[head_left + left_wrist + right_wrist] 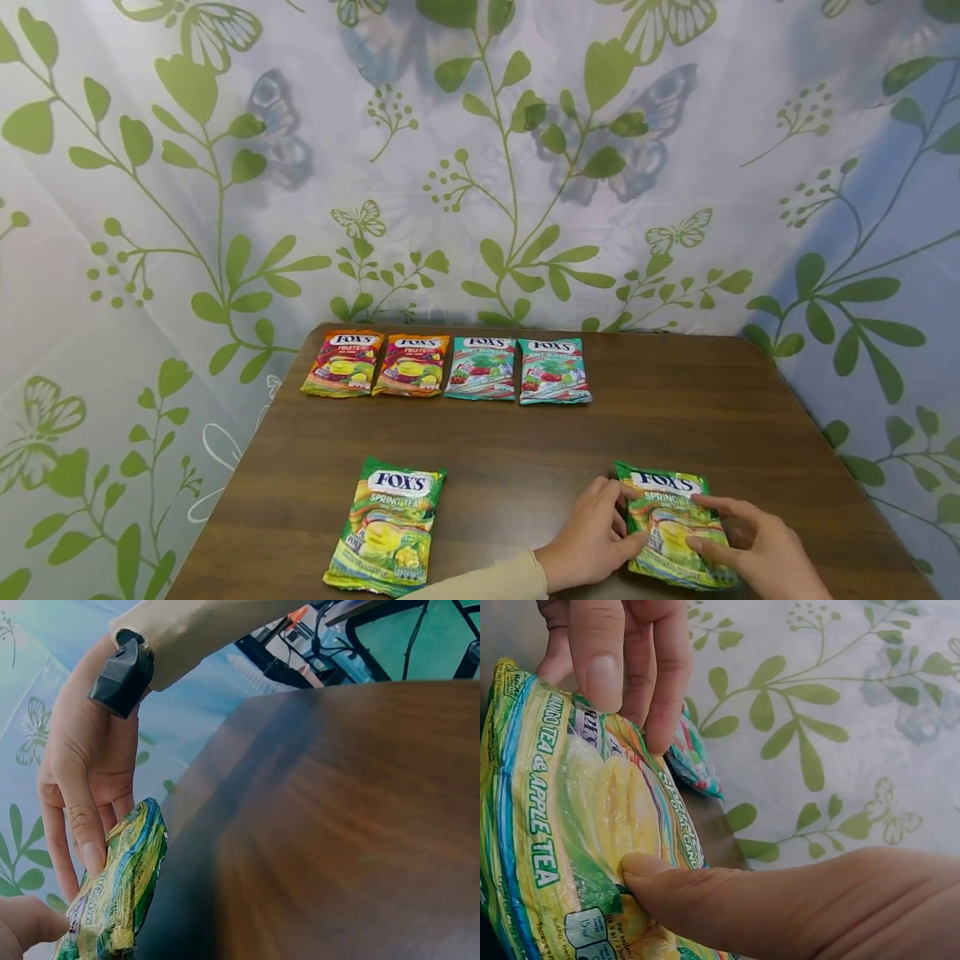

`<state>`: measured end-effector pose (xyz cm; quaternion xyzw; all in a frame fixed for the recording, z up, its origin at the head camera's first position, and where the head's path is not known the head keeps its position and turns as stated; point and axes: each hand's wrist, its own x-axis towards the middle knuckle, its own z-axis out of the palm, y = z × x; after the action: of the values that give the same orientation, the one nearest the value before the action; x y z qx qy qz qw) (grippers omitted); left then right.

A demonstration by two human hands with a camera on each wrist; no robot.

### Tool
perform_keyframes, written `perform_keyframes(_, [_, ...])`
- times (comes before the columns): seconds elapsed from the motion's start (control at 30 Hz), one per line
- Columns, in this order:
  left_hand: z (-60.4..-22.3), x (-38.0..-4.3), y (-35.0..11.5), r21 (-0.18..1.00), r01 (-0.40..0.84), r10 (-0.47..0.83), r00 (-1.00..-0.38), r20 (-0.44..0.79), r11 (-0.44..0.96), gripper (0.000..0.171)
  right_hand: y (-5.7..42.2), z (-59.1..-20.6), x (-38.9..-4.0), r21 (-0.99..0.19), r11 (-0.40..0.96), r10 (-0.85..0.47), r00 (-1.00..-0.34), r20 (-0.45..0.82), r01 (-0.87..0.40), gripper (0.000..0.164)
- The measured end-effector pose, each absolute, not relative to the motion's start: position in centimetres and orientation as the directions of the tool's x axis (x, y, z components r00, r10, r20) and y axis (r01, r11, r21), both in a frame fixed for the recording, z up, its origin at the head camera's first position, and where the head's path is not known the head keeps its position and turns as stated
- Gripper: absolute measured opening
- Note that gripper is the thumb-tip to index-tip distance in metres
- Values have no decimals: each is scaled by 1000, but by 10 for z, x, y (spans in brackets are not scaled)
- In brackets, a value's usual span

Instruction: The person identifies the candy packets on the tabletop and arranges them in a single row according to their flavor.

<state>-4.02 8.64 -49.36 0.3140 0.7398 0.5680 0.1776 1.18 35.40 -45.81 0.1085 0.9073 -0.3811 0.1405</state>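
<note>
A green Fox's Spring Tea candy bag [671, 533] lies face up at the front right of the table, between both hands. My left hand [588, 537] holds its left edge, the thumb on the front near the lower side. From the right, my right hand [757, 546] grips the same bag, thumb pressed on the printed face and forefinger by the upper right edge. In the right wrist view the thumb dents the wrapper, which reads mango tea and apple tea. Another green Spring Tea candy bag [386, 529] lies at the front left, apart from both hands.
Along the table's back edge stand two orange Fox's Fruits bags [341, 364] and two teal Mint Blossom bags [480, 369] in a row. A leaf-patterned curtain [480, 167] hangs behind the brown table [517, 450]. Cables and gear [330, 637] show past one table edge.
</note>
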Motion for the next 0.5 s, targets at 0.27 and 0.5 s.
perform_keyframes(0.27, [-485, -59, 90, 925, 331, 654, -745, 134, 188, 35, 353, -446, -4, -656, 710, 106, -960, -261, 256, 80])
perform_keyframes(0.5, [-482, -78, 95, 902, 368, 640, -754, 148, 225, 38, 355, -437, -20, -689, 684, 94, -966, -242, 239, 79])
